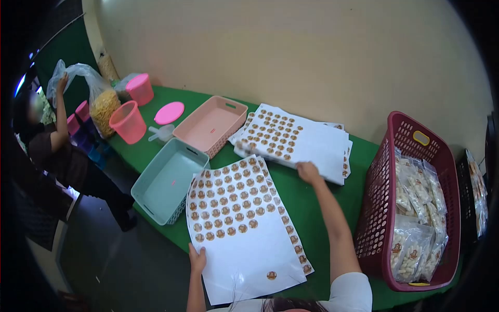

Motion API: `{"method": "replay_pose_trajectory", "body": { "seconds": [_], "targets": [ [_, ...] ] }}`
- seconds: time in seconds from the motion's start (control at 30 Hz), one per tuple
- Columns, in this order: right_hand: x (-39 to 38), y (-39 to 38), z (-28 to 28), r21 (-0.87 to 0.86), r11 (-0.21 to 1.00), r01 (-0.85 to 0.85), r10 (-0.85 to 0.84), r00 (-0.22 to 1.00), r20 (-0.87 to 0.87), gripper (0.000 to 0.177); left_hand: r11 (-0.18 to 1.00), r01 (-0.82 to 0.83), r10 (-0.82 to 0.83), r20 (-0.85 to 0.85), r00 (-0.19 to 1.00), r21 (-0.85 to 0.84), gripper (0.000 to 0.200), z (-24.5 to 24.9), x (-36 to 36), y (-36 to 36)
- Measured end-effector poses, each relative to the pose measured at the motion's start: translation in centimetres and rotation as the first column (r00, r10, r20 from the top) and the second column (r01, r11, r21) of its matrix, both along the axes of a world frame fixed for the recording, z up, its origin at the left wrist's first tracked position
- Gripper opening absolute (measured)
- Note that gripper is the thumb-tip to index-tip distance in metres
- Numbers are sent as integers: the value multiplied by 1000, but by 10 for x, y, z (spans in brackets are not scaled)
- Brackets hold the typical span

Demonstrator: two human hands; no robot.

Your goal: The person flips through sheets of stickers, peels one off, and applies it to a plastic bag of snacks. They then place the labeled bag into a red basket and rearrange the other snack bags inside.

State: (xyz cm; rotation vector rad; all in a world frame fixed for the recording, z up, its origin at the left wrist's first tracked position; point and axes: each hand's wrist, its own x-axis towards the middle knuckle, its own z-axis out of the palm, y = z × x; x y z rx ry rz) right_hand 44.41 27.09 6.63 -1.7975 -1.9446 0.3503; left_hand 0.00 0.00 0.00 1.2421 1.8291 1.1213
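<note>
My left hand [197, 258] pinches the left edge of a sheet of round brown stickers [234, 213], thumb on top. The upper part of this sheet is full of stickers. Its lower part is bare white backing with one lone sticker near the bottom right. Another sticker sheet [296, 244] shows from under its right side. Farther back, my right hand [309, 172] closes on the front edge of a stack of sticker sheets [322, 148], its fingertips partly hidden. The top sheet there carries stickers on its left half.
A teal basket [156, 208] and a pink basket [189, 130] stand left of the sheets. On the right, a maroon basket [374, 203] holds several snack packets [416, 239]. Pink tubs [128, 125] stand at the far left, where another person [57, 145] lifts a plastic bag.
</note>
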Motion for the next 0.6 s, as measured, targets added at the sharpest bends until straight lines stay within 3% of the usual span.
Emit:
{"method": "replay_pose_trajectory", "body": {
  "seconds": [0.07,0.1,0.13,0.2,0.23,0.3,0.37,0.4,0.47,0.53,0.6],
  "targets": [
    [1,-8,20,-51,998,49,-52,997,-57,25,998,-20,23,54,998,-61,39,10,1,-11],
    [16,26,38,21,998,63,-60,990,-130,26,999,-28,30,82,996,-28,39,-1,12,16],
    [16,29,60,-64,989,132,-140,979,-148,26,998,-53,58,131,990,-45,38,7,11,13],
    [32,35,78,76,981,181,-167,973,-159,26,992,-100,112,161,981,-79,37,20,17,3],
    [34,40,94,314,932,180,-173,984,-51,25,991,-108,121,164,979,-81,37,18,16,2],
    [26,33,131,271,937,222,-220,975,-38,22,987,-48,68,133,989,-151,46,11,10,4],
    [5,20,158,503,817,282,-308,951,-32,19,988,-59,78,132,988,-145,46,11,10,3],
    [-2,19,153,499,821,278,-304,952,-31,19,989,-59,77,128,989,-138,45,12,10,3],
    [-12,15,132,610,791,49,-151,982,117,22,989,-51,71,143,987,-138,45,12,10,4],
    [-31,1,104,422,905,-54,-103,935,341,41,990,-34,55,152,987,-135,45,12,9,4],
    [-32,0,46,410,881,-236,65,919,389,55,992,-32,52,169,984,-119,44,13,10,4]
  ]
}}
